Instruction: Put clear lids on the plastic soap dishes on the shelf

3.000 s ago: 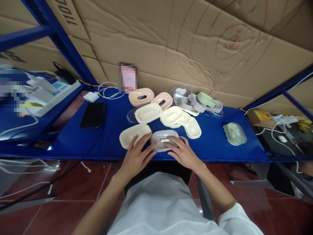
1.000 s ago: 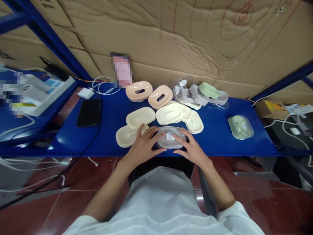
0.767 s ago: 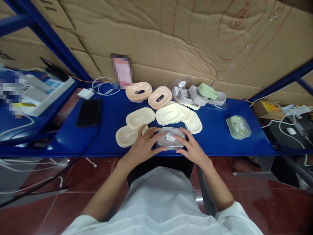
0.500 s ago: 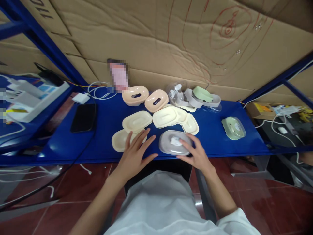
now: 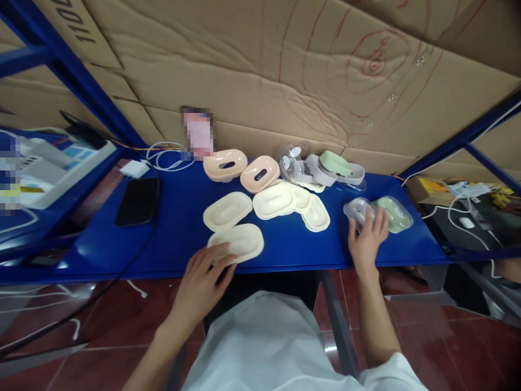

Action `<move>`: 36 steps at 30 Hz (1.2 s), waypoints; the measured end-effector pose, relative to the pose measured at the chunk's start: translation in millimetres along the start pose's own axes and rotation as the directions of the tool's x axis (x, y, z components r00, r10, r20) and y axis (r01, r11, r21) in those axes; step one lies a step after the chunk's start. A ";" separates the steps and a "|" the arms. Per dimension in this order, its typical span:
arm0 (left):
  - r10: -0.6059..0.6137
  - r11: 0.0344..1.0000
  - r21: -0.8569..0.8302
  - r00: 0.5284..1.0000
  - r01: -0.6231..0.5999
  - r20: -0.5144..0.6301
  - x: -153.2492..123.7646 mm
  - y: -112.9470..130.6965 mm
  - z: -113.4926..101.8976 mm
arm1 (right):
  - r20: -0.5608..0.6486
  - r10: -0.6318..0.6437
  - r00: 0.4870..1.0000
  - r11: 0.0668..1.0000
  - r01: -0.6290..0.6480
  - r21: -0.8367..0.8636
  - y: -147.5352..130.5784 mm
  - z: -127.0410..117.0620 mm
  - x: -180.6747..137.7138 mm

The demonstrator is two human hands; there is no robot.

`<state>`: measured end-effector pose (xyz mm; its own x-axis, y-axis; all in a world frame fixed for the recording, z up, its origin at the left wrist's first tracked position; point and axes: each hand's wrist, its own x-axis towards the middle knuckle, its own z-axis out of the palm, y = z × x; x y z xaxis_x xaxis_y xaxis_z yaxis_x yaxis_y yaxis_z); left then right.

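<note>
My left hand (image 5: 207,271) has its fingers over the left end of a cream oval tray (image 5: 246,239), with the thumb low by the front edge. Behind it lies a second cream tray (image 5: 228,210). On the right of the table, my right hand (image 5: 368,239) grips a grey soap dish (image 5: 358,209) with a clear cover, which the fingers partly hide. This dish stands beside a green soap dish (image 5: 394,214), also under a clear cover.
Overlapping cream trays (image 5: 274,201) lie mid-table. Behind them are peach soap dishes (image 5: 223,163), clear covers (image 5: 295,157), grey parts (image 5: 352,174) and a green part (image 5: 336,163). A black phone-like slab (image 5: 137,201) lies left. Cardboard (image 5: 252,70) walls the back of the blue table (image 5: 179,239).
My right hand has carried the grey soap dish from the middle front to the right, beside the green one. The front cream tray has shifted right, with my left hand at its left end.
</note>
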<state>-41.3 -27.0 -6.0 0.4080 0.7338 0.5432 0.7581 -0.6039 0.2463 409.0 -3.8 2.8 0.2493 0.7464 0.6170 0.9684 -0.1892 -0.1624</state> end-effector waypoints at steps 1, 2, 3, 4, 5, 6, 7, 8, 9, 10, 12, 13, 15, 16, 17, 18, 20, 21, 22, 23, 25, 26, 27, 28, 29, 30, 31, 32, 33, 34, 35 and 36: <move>0.030 0.999 -0.027 0.999 -0.029 0.026 3.6 6.6 1.9 | 0.056 -0.094 0.994 0.994 0.090 0.068 -17.2 0.8 0.5; 0.059 0.997 -0.053 0.997 -0.056 0.052 7.4 12.8 4.2 | 0.124 -0.194 0.973 0.975 0.177 0.138 -34.5 1.3 -0.4; 0.084 0.994 -0.076 0.994 -0.078 0.076 11.5 18.0 6.7 | 0.190 -0.284 0.940 0.949 0.248 0.195 -50.7 1.5 -2.5; 0.102 0.991 -0.092 0.990 -0.094 0.093 15.5 22.0 9.3 | 0.245 -0.350 0.904 0.926 0.296 0.232 -64.4 1.2 -5.3; 0.112 0.990 -0.101 0.988 -0.101 0.104 19.3 24.4 11.8 | 0.281 -0.389 0.877 0.912 0.324 0.251 -74.8 0.3 -8.2; 0.109 0.990 -0.101 0.988 -0.098 0.105 22.8 25.3 14.1 | 0.300 -0.408 0.862 0.905 0.339 0.257 -81.3 -1.3 -10.4; 0.098 0.992 -0.093 0.990 -0.089 0.098 25.8 24.7 16.0 | 0.310 -0.421 0.853 0.900 0.348 0.264 -84.2 -3.2 -10.8; 0.082 0.994 -0.082 0.993 -0.075 0.085 28.2 23.0 17.4 | 0.313 -0.431 0.846 0.894 0.353 0.276 -84.1 -5.0 -8.8; 0.064 0.996 -0.073 0.996 -0.059 0.069 30.1 20.6 18.2 | 0.309 -0.440 0.843 0.888 0.356 0.292 -81.9 -6.3 -3.8; 0.046 0.997 -0.067 0.997 -0.042 0.056 31.4 18.2 18.5 | 0.293 -0.440 0.849 0.885 0.353 0.304 -78.9 -6.3 4.6; 0.030 0.997 -0.079 0.998 -0.026 0.046 32.7 15.0 17.6 | 0.224 -0.402 0.888 0.895 0.330 0.300 -74.1 -0.8 30.8; 0.037 0.995 -0.100 0.998 -0.031 0.055 33.0 14.7 16.7 | 0.181 -0.366 0.913 0.908 0.308 0.284 -73.5 5.0 47.4; 0.072 0.985 -0.163 0.993 -0.057 0.088 33.0 16.4 14.3 | 0.132 -0.297 0.946 0.935 0.260 0.242 -75.2 19.8 83.0; 0.095 0.977 -0.201 0.990 -0.072 0.106 32.9 17.9 13.2 | 0.134 -0.274 0.952 0.944 0.239 0.228 -76.7 27.0 99.6; 0.113 0.968 -0.237 0.986 -0.082 0.120 32.6 19.3 12.3 | 0.146 -0.260 0.954 0.947 0.223 0.230 -77.7 32.3 113.5; 0.122 0.960 -0.267 0.984 -0.084 0.127 32.3 20.5 11.7 | 0.157 -0.255 0.954 0.946 0.212 0.246 -77.8 34.8 123.7; 0.125 0.947 -0.312 0.984 -0.080 0.127 31.0 21.3 11.4 | 0.137 -0.252 0.958 0.929 0.200 0.310 -74.9 29.2 129.0; 0.114 0.943 -0.326 0.985 -0.067 0.126 30.2 20.9 11.8 | 0.110 -0.248 0.963 0.917 0.197 0.346 -72.4 21.1 123.2; 0.091 0.941 -0.336 0.987 -0.043 0.130 29.4 20.2 12.4 | 0.085 -0.248 0.965 0.903 0.198 0.382 -69.9 10.3 111.9; 0.060 0.940 -0.341 0.989 -0.011 0.134 28.7 19.2 13.2 | 0.069 -0.257 0.964 0.884 0.206 0.420 -68.0 -2.2 96.1; -0.010 0.939 -0.340 0.991 0.056 0.136 28.3 16.9 15.1 | 0.101 -0.340 0.935 0.820 0.243 0.518 -68.3 -27.5 55.9; -0.034 0.940 -0.332 0.991 0.075 0.128 28.8 15.6 15.9 | 0.130 -0.413 0.901 0.772 0.270 0.575 -70.9 -37.9 34.6; -0.037 0.945 -0.319 0.993 0.073 0.116 29.9 14.4 16.5 | 0.169 -0.498 0.851 0.719 0.296 0.629 -75.3 -45.7 14.6; -0.021 0.953 -0.300 0.994 0.053 0.108 31.3 13.1 17.1 | 0.201 -0.569 0.797 0.669 0.307 0.677 -81.2 -50.5 -3.0; 0.009 0.960 -0.279 0.994 0.021 0.107 33.1 11.7 17.5 | 0.221 -0.624 0.750 0.628 0.312 0.713 -88.1 -52.2 -17.5; 0.049 0.965 -0.263 0.992 -0.016 0.116 34.8 10.4 18.0 | 0.238 -0.667 0.706 0.598 0.317 0.736 -95.6 -51.3 -28.5; 0.089 0.965 -0.257 0.987 -0.054 0.130 36.2 9.2 18.5 | 0.248 -0.698 0.672 0.581 0.328 0.745 -103.2 -48.2 -36.3; 0.127 0.962 -0.260 0.982 -0.086 0.142 37.0 8.0 19.2 | 0.253 -0.722 0.643 0.572 0.351 0.741 -110.3 -43.9 -41.4; 0.152 0.958 -0.265 0.977 -0.109 0.146 37.2 6.9 20.2 | 0.254 -0.742 0.620 0.569 0.383 0.727 -116.5 -39.1 -44.3; 0.165 0.956 -0.266 0.976 -0.123 0.143 36.6 6.0 21.3 | 0.248 -0.755 0.606 0.569 0.419 0.708 -121.6 -34.5 -45.6; 0.169 0.957 -0.261 0.976 -0.129 0.136 35.4 5.2 22.5 | 0.239 -0.763 0.600 0.570 0.452 0.686 -125.2 -30.7 -45.7; 0.166 0.959 -0.250 0.978 -0.130 0.130 33.9 4.7 23.7 | 0.228 -0.771 0.594 0.568 0.479 0.670 -127.5 -27.7 -44.5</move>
<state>-11.9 2.4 -5.5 0.5907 0.6575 0.4677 0.5471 -0.7525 0.3667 274.6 -30.5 17.4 -0.5996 0.7352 0.3162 0.6660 0.6774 -0.3123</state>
